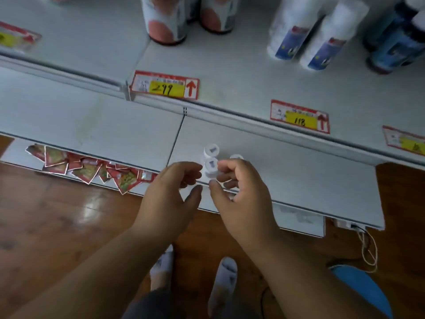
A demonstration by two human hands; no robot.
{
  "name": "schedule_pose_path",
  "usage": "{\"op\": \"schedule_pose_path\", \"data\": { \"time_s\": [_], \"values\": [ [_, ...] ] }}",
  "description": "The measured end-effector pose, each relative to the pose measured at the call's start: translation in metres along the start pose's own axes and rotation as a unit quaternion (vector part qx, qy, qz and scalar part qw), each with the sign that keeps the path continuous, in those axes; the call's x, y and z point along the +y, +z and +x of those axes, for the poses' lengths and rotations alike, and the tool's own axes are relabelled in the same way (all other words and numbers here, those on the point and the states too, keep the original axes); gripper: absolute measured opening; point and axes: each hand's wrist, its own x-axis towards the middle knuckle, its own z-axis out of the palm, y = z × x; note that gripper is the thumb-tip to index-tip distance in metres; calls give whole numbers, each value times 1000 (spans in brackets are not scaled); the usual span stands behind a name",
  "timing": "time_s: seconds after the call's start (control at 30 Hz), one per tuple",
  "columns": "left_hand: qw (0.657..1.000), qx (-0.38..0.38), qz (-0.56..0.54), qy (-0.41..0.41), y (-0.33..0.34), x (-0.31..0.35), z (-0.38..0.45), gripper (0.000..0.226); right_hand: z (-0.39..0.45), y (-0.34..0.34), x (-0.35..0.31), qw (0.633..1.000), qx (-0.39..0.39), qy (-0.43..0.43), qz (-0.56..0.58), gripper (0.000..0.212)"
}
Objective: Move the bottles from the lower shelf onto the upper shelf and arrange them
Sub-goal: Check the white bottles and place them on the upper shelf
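Note:
Three small white bottles stand close together on the lower shelf [299,180], seen from above by their round caps: a rear one [211,149], a front one [211,166] and one to the right [237,156], partly hidden behind my fingers. My right hand [239,187] has its index finger and thumb curled round the front bottle. My left hand [174,192] hovers just left of that bottle, fingers loosely curled and holding nothing. The upper shelf [230,88] lies beyond.
The upper shelf carries two pink-labelled cans [166,21], two white spray bottles [322,40] and dark blue bottles [395,40]. Price tags [164,85] line its front edge. Red packets [92,169] lie under the lower shelf at the left. The floor is wood.

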Motion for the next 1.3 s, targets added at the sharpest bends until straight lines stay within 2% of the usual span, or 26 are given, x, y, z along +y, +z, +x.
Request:
{"op": "schedule_pose_path", "data": {
  "time_s": [0.2,0.37,0.53,0.7,0.8,0.83,0.87,0.93,0.97,1.03,1.13,1.23,1.3],
  "values": [
    [999,-5,-7,-50,80,-92,18,36,19,72,103,997,-41,33,-64,33],
    [997,-16,-10,-70,123,-146,28,36,59,115,168,986,-9,22,-163,44],
    [995,-32,-10,-95,146,-175,42,36,97,150,206,976,5,18,-216,71],
    [993,-23,-27,-110,155,-188,48,32,107,160,214,976,42,50,-207,63],
    [971,-27,-131,-197,150,-189,45,24,101,147,206,990,29,93,-99,54],
    [943,-17,-211,-257,146,-186,44,23,96,143,202,992,20,124,-28,50],
    [900,-5,-295,-320,141,-182,43,23,92,139,198,986,5,160,50,45],
    [807,0,-430,-404,127,-172,37,26,82,133,183,952,-45,227,199,35],
    [768,-16,-484,-419,119,-167,31,30,76,129,174,931,-74,247,259,33],
    [729,-77,-557,-391,98,-154,14,43,63,119,152,893,-111,253,355,30],
    [721,-85,-609,-319,60,-126,-20,50,37,95,109,848,-152,232,452,23],
    [750,-63,-609,-250,17,-84,-54,66,5,65,58,808,-204,213,510,23],
    [753,-71,-620,-209,-9,-52,-75,76,-13,39,24,784,-235,204,537,22]
  ]
}}
